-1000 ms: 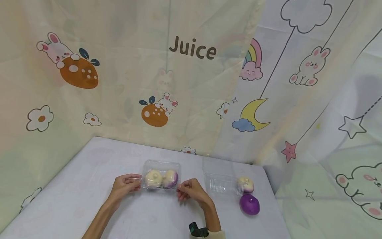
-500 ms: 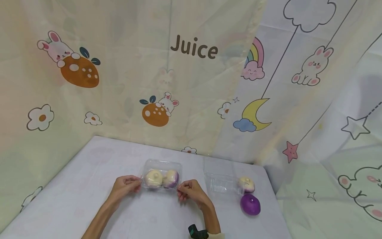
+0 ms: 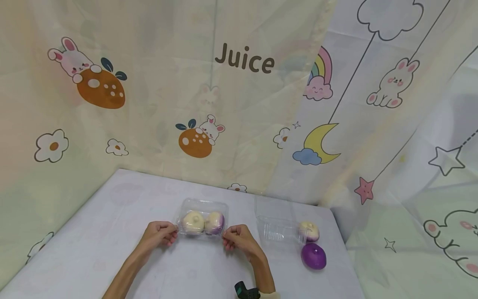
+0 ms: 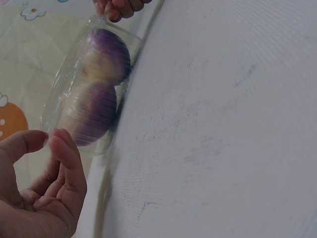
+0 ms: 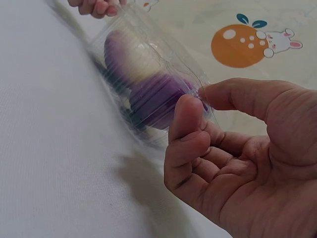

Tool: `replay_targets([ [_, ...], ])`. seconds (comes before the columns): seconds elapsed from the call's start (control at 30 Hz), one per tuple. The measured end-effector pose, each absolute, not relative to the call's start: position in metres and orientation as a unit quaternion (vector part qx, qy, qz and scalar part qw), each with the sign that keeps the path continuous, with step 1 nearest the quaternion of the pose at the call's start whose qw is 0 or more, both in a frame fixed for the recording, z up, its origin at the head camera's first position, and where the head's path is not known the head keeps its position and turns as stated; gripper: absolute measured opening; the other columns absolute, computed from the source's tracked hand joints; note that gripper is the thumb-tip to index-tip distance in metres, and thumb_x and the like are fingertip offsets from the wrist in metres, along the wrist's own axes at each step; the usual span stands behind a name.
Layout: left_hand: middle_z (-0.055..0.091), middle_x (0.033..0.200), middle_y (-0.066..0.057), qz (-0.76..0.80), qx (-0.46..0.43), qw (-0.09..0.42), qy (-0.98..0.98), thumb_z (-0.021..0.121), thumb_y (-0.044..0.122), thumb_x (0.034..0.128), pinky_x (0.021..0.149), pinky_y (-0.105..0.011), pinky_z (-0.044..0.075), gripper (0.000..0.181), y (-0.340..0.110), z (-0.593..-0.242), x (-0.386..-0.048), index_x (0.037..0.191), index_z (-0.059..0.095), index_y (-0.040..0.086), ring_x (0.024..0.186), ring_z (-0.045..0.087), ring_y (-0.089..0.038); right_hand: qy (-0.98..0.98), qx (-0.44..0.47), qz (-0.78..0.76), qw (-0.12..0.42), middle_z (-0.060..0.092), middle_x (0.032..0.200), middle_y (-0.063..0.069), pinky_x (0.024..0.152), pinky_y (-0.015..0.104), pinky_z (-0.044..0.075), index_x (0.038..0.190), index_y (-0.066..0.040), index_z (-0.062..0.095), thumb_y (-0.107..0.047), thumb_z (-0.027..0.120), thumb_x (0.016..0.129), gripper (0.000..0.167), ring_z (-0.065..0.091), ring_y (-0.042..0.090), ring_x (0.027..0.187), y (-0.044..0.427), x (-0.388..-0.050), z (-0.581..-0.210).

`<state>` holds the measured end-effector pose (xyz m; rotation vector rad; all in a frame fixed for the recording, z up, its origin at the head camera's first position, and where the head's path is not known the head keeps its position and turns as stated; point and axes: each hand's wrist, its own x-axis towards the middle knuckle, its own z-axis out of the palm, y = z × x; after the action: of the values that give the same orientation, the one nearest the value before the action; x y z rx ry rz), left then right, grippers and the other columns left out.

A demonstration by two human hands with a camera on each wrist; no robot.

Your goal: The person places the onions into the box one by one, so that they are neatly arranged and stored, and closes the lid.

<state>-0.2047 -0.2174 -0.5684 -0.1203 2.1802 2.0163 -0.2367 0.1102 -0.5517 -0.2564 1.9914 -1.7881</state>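
Note:
A clear plastic clamshell box point(image 3: 205, 204) stands closed near the middle of the table, in the head view. Inside it sit two round cream-and-purple vegetables, a left one point(image 3: 193, 222) and a right one point(image 3: 214, 223), turnip- or onion-like. My left hand point(image 3: 158, 236) pinches the box's left front corner between thumb and forefinger. At the opposite front corner, the thumb and forefinger of my right hand point(image 3: 242, 241) pinch the rim. Both wrist views show the remaining fingers curled beside the box, the left hand point(image 4: 44, 183) and right hand point(image 5: 233, 153) alike.
A second clear clamshell box point(image 3: 278, 230) stands with its lid up to the right. Beside it lie a cream-and-purple vegetable point(image 3: 309, 231) and a deep purple one point(image 3: 313, 256). Printed curtains point(image 3: 149, 104) hang behind the white table point(image 3: 194, 274).
Both hands keep to the box's front corners, with only a slight shift of the left fingers. The head view has drifted a little; the vegetables and second box stay put.

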Motion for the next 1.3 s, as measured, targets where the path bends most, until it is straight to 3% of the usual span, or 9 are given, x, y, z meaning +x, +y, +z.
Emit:
replay_targets([
  [1.3, 0.074, 0.083, -0.004, 0.688, -0.046, 0.073, 0.721, 0.07, 0.013, 0.1051, 0.064, -0.022, 0.064, 0.028, -0.2126, -0.5684, -0.2048, 0.108, 0.072, -0.015, 0.07, 0.069, -0.01, 0.729, -0.112, -0.64, 0.215, 0.066, 0.073, -0.001, 0.058, 0.014, 0.053, 0.11, 0.025, 0.066, -0.008, 0.068, 0.107, 0.034, 0.059, 0.004, 0.062, 0.1133, -0.235, -0.5545],
])
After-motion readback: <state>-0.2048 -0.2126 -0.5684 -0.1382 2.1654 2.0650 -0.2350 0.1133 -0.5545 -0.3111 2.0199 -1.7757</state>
